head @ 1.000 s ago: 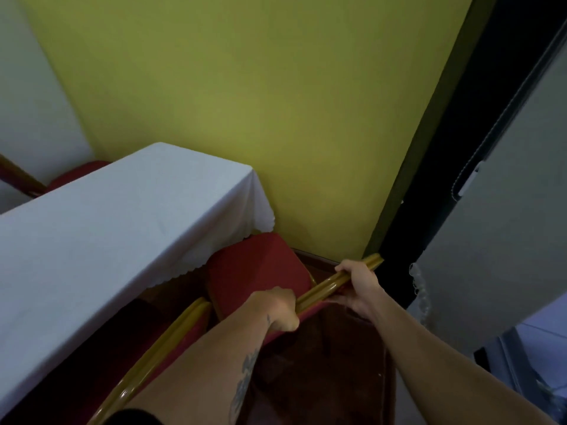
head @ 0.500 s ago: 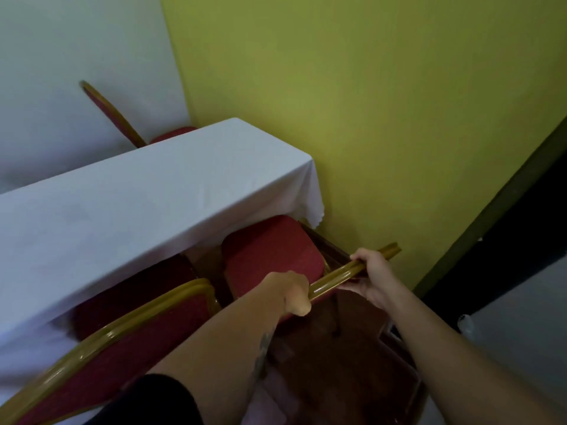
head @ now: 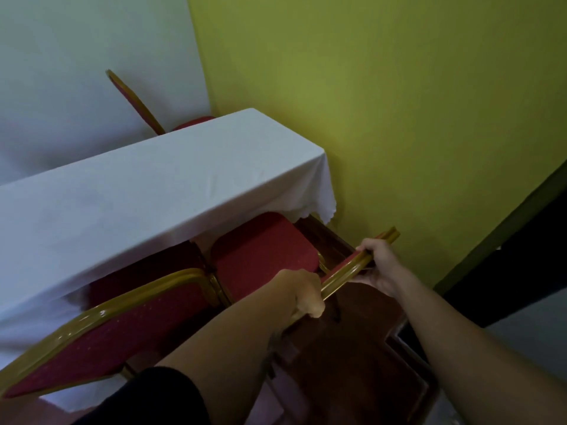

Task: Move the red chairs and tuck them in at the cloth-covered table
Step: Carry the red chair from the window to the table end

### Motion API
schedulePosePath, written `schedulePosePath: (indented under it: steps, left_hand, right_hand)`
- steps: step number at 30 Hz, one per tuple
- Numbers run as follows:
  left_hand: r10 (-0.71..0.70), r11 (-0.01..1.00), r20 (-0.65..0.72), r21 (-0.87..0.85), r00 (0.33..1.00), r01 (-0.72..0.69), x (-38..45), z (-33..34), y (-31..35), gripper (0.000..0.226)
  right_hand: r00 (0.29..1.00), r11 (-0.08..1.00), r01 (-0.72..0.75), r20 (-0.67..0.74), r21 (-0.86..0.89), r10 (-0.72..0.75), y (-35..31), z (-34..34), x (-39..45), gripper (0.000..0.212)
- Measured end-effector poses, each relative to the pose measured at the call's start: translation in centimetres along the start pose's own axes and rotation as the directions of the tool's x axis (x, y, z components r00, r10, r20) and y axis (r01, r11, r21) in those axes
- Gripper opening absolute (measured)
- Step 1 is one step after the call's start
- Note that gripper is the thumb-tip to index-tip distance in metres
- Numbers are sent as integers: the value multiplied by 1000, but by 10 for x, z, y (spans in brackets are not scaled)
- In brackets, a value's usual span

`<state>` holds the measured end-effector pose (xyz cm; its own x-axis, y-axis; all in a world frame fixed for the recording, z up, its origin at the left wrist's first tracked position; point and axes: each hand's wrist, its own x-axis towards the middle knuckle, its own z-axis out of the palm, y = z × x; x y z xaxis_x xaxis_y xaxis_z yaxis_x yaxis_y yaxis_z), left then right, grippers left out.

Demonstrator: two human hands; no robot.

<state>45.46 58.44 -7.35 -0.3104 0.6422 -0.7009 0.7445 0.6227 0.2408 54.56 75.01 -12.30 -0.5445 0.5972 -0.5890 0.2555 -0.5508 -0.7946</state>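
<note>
I clamp my left hand (head: 302, 291) and right hand (head: 379, 265) on the chair's (head: 264, 256) gold top rail to steer it squarely, its seat partly under the bench (head: 138, 194) cloth.

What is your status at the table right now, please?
Both hands, left and right, gripping the gold top rail of the red padded chair. Seat partly under the white-clothed table. Second red chair close alongside.

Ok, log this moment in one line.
left hand: gripping chair top rail | right hand: gripping same rail | seat: front edge under tablecloth | neighbour chair: alongside
</note>
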Motion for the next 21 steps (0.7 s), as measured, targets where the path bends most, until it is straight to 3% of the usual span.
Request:
schedulePosePath:
  steps: [6,8,11,16,21]
  left_hand:
    - [4,971,-68,-240,998,-20,10,0,-22,40]
    - [47,946,-125,-314,991,-85,14,1,-34,56]
    - [40,940,-189,-327,981,-101,21,-4,-46,73]
    - [-20,925,-248,-372,968,-77,29,-13,-60,77]
    - [-42,901,-215,-429,976,-56,41,-28,-81,78]
  right_hand:
    - [1000,1000,1,30,-23,0,-16,18,15,11]
    - [999,1000,-7,40,-27,8,-22,27,21,12]
    - [999,999,-3,45,-34,5,-28,41,31,15]
    - [999,999,3,38,-36,-1,-33,62,47,10]
    - [1000,999,19,15,-46,-18,-36,83,63,10]
